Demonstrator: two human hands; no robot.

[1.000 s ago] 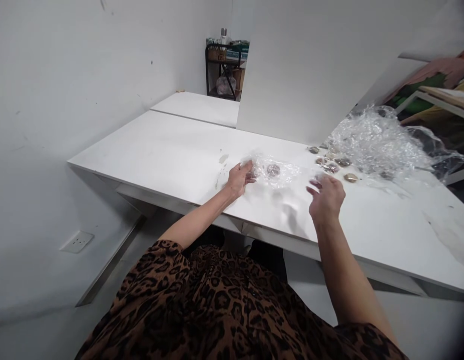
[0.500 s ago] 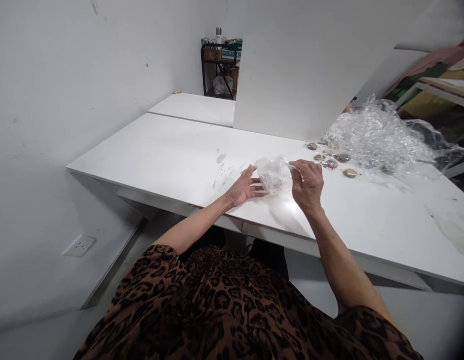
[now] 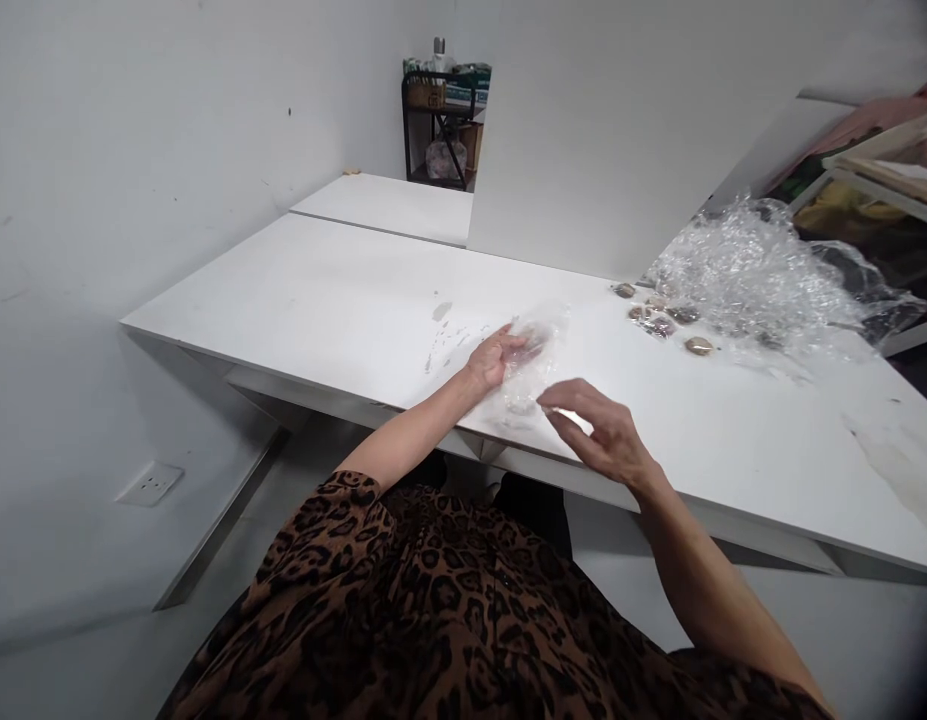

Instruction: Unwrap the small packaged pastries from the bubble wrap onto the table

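A thin, crinkled clear plastic bag (image 3: 534, 375) is spread between my hands, just above the white table (image 3: 343, 300) near its front edge. My left hand (image 3: 497, 357) is at the bag's left side, its fingers curled and showing blurred through the film. I cannot tell if they are inside or behind it. To the lower right, my right hand (image 3: 602, 432) pinches the bag's near edge between thumb and fingertips, palm arched.
A large heap of clear plastic bags (image 3: 763, 280) covers the table's back right. Several small brownish wrapped pieces (image 3: 684, 315) lie beside it. A tall white panel (image 3: 575, 140) rises along the back, and a black shelf rack (image 3: 440, 125) stands beyond.
My right hand has come down and left, from the bag's upper right to its lower edge. My left fingers, spread before, are now curled behind or within the film.
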